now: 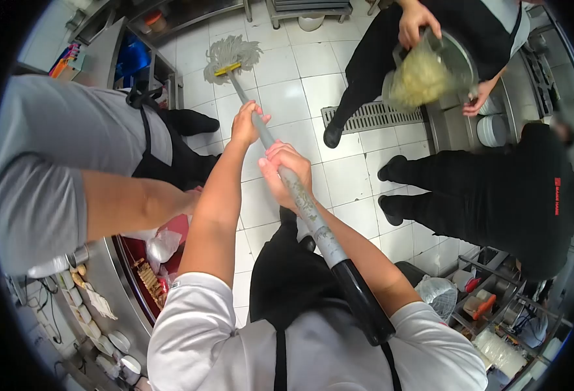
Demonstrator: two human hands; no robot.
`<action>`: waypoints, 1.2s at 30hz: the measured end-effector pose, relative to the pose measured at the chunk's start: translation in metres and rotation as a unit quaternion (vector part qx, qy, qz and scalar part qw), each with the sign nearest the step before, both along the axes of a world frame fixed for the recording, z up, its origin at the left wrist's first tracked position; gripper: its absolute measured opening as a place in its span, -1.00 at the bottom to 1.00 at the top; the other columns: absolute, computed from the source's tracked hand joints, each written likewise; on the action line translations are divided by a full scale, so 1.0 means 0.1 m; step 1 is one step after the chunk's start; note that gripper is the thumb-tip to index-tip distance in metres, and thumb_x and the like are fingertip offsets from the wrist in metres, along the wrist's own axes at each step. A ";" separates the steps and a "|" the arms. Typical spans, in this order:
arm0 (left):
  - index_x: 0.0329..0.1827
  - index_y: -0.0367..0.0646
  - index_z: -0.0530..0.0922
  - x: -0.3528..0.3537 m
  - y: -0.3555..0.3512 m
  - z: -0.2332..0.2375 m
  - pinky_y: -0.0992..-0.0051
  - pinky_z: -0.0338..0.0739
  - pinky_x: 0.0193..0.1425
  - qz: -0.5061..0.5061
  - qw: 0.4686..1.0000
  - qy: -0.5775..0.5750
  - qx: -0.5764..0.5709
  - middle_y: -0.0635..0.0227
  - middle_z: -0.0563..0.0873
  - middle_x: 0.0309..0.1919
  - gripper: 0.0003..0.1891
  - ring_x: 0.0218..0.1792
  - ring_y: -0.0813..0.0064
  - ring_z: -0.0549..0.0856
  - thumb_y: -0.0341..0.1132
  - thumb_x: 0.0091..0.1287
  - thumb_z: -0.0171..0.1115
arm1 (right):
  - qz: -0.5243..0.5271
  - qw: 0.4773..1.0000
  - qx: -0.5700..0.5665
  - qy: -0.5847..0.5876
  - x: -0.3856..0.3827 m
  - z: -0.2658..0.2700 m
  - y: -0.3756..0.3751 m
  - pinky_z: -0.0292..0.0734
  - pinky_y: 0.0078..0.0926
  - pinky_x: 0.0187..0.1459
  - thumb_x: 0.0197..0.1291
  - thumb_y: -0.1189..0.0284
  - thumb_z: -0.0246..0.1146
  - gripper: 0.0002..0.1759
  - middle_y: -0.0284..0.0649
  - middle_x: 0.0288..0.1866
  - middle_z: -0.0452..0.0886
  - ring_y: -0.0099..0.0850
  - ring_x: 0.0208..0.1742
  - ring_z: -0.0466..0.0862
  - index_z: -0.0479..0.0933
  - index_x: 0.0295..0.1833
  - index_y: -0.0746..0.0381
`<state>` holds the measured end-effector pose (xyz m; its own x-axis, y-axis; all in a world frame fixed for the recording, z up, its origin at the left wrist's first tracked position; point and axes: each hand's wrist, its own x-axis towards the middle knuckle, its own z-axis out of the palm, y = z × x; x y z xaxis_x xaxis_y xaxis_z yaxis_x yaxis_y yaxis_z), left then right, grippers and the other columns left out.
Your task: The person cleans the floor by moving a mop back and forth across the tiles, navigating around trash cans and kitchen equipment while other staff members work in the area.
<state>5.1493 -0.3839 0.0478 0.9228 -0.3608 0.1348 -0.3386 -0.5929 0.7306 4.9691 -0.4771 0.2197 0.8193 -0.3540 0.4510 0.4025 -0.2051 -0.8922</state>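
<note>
A mop handle point(314, 225), grey with a black end grip, runs from near my chest out to a grey string mop head point(230, 57) with a yellow clamp on the white tiled floor. My left hand point(246, 122) is wrapped round the thinner part of the handle, farther forward. Closer to me, my right hand point(287, 171) grips the handle where the thicker tube begins. The black end grip lies beside my right upper arm.
At left a co-worker point(46, 150) reaches over a counter point(121, 280). Another person, top right, holds a container of pale food point(420, 78) above a floor drain point(373, 117). A person in black point(495, 189) stands right, near a rack point(495, 287).
</note>
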 end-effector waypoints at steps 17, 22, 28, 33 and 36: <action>-0.58 -0.18 0.46 -0.57 -0.18 0.52 0.17 0.51 -0.03 -0.050 0.977 -0.086 -0.187 0.13 0.63 -0.43 -0.68 -0.19 0.00 0.60 -0.27 0.19 0.42 | -0.032 0.981 0.107 -0.156 -0.33 0.74 0.20 0.48 -0.25 -0.27 0.37 0.50 0.05 -0.64 -0.27 -0.62 0.34 -0.43 -0.54 0.36 0.25 -0.55 0.25; -0.40 -0.15 0.54 0.38 -0.11 -0.09 0.15 0.50 0.13 -0.078 0.972 -0.101 -0.196 0.10 0.66 -0.21 -0.81 0.01 -0.03 0.61 -0.32 0.18 0.41 | -0.061 0.987 0.038 -0.146 0.44 0.20 0.28 0.52 -0.30 -0.22 0.34 0.57 0.06 -0.69 -0.17 -0.55 0.49 -0.38 -0.51 0.46 0.33 -0.52 0.34; -0.09 -0.02 0.50 1.37 -0.15 -0.19 -0.09 0.38 0.30 -0.028 0.999 -0.026 0.024 0.13 0.56 0.15 -0.63 0.28 0.04 0.49 -0.33 0.08 0.47 | -0.040 0.998 0.038 -0.020 1.44 -0.35 0.06 0.55 -0.41 -0.08 0.30 0.62 0.18 -0.80 -0.18 -0.42 0.62 -0.35 -0.37 0.59 0.46 -0.43 0.38; -0.16 -0.05 0.50 1.06 -0.28 0.15 0.04 0.47 0.22 -0.100 0.991 -0.086 0.021 0.17 0.60 0.01 -0.63 0.16 0.04 0.55 -0.29 0.04 0.52 | -0.002 0.999 -0.037 0.012 1.07 -0.02 -0.27 0.59 -0.26 0.06 0.29 0.62 0.19 -0.79 -0.16 -0.41 0.64 -0.31 -0.29 0.65 0.45 -0.45 0.37; -0.35 -0.09 0.46 0.50 -0.40 0.59 0.24 0.53 -0.22 -0.156 0.973 -0.134 -0.104 0.20 0.64 -0.32 -0.60 -0.24 0.10 0.64 -0.23 -0.03 0.60 | -0.073 0.997 -0.011 -0.012 0.57 0.71 -0.34 0.61 -0.06 0.05 0.30 0.50 0.20 -0.66 -0.11 -0.49 0.57 -0.26 -0.38 0.61 0.38 -0.55 0.35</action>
